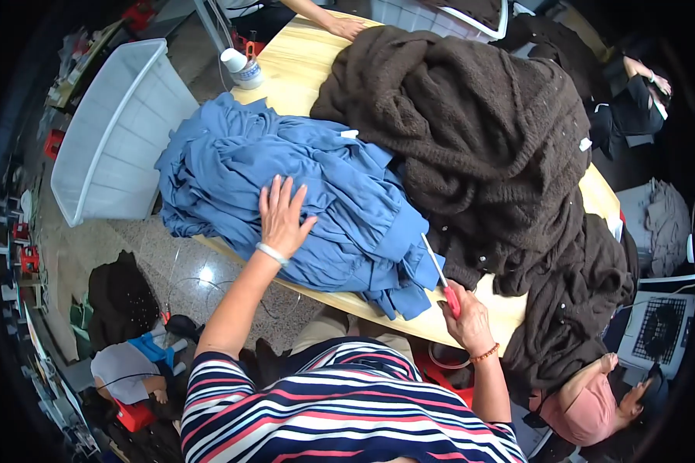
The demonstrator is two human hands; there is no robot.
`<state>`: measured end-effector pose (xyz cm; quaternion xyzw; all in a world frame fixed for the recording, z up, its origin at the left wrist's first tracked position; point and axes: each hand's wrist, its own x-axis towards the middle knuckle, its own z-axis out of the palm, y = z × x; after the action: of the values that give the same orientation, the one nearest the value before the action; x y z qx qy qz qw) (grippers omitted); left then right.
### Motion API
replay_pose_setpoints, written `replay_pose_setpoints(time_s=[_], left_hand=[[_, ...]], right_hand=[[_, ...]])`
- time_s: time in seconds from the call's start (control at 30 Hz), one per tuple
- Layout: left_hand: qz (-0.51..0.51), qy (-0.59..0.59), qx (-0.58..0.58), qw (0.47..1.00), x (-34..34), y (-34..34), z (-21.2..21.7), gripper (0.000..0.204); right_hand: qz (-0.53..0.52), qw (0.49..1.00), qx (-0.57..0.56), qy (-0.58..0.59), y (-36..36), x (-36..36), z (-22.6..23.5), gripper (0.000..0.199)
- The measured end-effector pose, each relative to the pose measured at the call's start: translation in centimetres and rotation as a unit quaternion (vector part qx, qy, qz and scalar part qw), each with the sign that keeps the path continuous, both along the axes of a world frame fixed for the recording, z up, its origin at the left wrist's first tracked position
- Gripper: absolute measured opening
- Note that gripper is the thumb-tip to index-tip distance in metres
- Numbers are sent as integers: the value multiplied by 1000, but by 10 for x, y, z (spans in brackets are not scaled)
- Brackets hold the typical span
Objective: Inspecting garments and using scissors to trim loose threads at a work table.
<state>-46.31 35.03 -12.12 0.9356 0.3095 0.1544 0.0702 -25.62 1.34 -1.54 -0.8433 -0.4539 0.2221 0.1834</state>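
A heap of blue knit garments (232, 158) lies on the light wood table. My left hand (283, 220), wearing a pale bangle, rests flat on it with fingers spread. At the heap's right end, my right hand (467, 318) is closed round a red-handled tool (451, 301) with a thin straight metal shaft. I cannot make out whether it is scissors or another tool. Its tip points away from me, beside a blue ribbed band (403, 231). A large pile of dark brown knitwear (455, 116) sits right behind the blue heap and hangs over the table's right side.
A grey-white plastic bin (108, 147) stands left of the table (293, 58). A white-capped container (243, 69) is on the far left corner. Another person's hand (347, 28) touches the far edge. Other people sit to the right and lower left; a crate of grey cloth (664, 224) stands right.
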Motion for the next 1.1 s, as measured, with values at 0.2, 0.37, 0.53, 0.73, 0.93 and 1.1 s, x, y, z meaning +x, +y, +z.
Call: replay_pose_setpoints(time_s=[0.2,0.37,0.53,0.73,0.93,1.1], left_hand=[[25,14,9,1000,-3,-21,-56,50],[33,-4,-15,999,-3,-26,-61,49],[43,1,-17,999,-3,-23,-60,49],[37,16,-48,998,-3,-18,-51,51],[-34,-200,-294,934,-28,10,1,27],[76,-302,-38,949,-88,162,45,14]], right_hand=[[43,999,9,6,14,-5,-8,43],[86,996,18,-10,28,-6,-11,43],[89,996,28,-4,37,-9,-7,42],[99,994,46,-3,64,-23,3,41],[61,996,62,-7,123,-53,9,40],[32,996,82,-28,202,-104,12,42]])
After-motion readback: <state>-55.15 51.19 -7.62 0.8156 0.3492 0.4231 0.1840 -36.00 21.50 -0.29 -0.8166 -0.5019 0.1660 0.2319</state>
